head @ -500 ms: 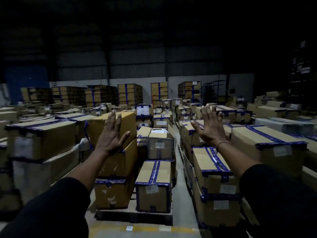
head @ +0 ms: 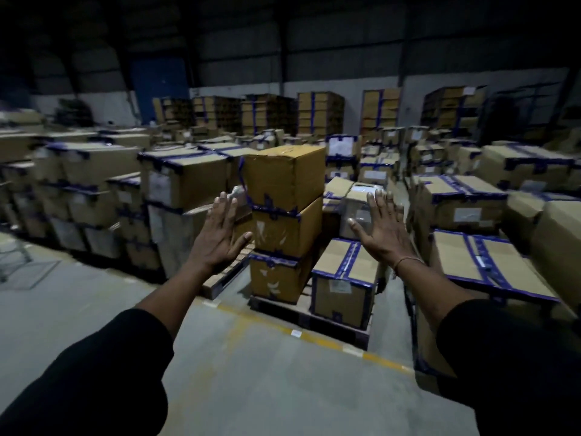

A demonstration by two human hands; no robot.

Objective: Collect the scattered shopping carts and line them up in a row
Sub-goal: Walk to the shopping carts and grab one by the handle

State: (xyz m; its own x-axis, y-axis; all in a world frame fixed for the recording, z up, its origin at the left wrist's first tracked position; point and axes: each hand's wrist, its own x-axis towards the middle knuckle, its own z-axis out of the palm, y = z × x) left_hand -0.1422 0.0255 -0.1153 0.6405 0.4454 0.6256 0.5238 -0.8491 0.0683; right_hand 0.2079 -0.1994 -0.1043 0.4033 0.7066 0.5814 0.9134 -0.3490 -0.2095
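At far left edge, wire frame point(head: 14, 262), possibly cart, is glimpsed, blurred. Left hand point(head: 220, 234) and right hand point(head: 382, 231) are held spread, empty. Pallet point(head: 314, 316) underfoot: trip risk judged.

Stacked boxes point(head: 283, 221) block ahead; bare floor point(head: 94, 297) lies left.

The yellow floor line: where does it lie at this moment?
In the head view the yellow floor line crosses the concrete floor at centre, running down to the right just before the wooden pallet.
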